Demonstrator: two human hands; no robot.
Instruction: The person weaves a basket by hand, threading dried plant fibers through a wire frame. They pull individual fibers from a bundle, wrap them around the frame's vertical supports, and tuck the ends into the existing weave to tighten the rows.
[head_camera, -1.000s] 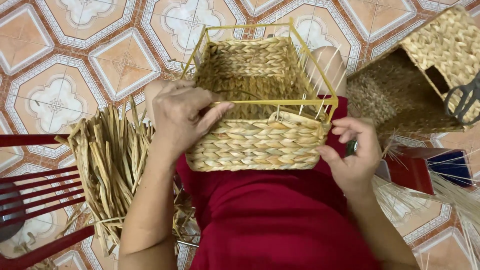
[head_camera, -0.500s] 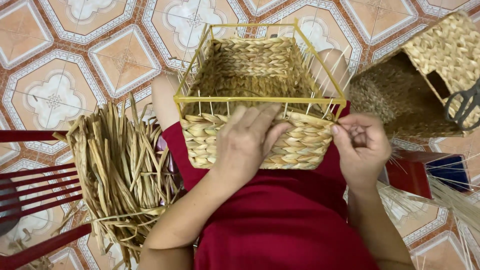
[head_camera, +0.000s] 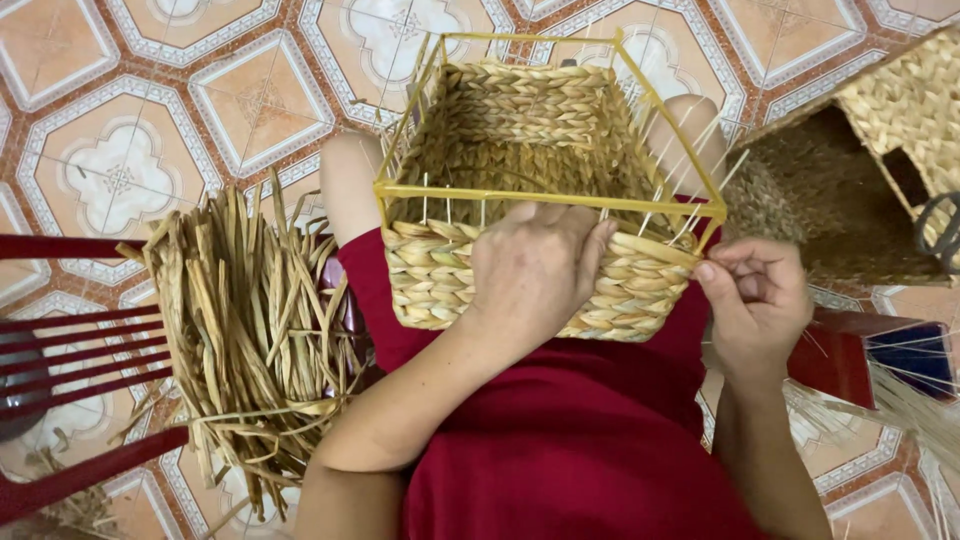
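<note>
1. Left hand (head_camera: 535, 275) lies flat on the near wall of the woven basket (head_camera: 440, 290), fingers pressed together and curled up toward the yellow wire frame (head_camera: 550, 198); fingertips sit right at the top bar of the frame. It presses on the weave and grips nothing.
2. Right hand (head_camera: 755, 300) is at the basket's near right corner, fingers bunched in a pinch at the top of the weave. Cannot tell exactly which strand it pinches; it looks like a thin strip at the corner.
3. The basket rests on the person's lap, on red cloth (head_camera: 580, 450), between the 2 hands and just above both wrists. Near wall is woven roughly 2/3 up; bare uprights show above the left hand's fingertips, under the top bar.
4. Left of the left forearm: loose bundle of dried straw strips (head_camera: 240, 340), on the floor, near but apart from the hand.
5. Further left of it: red chair slats (head_camera: 80, 340).
6. Right of the right hand, well apart: a finished woven piece (head_camera: 880, 150) lying on its side, and a red and blue object (head_camera: 880, 355) just below it.
7. Patterned floor tiles (head_camera: 110, 170) beyond the left hand.
</note>
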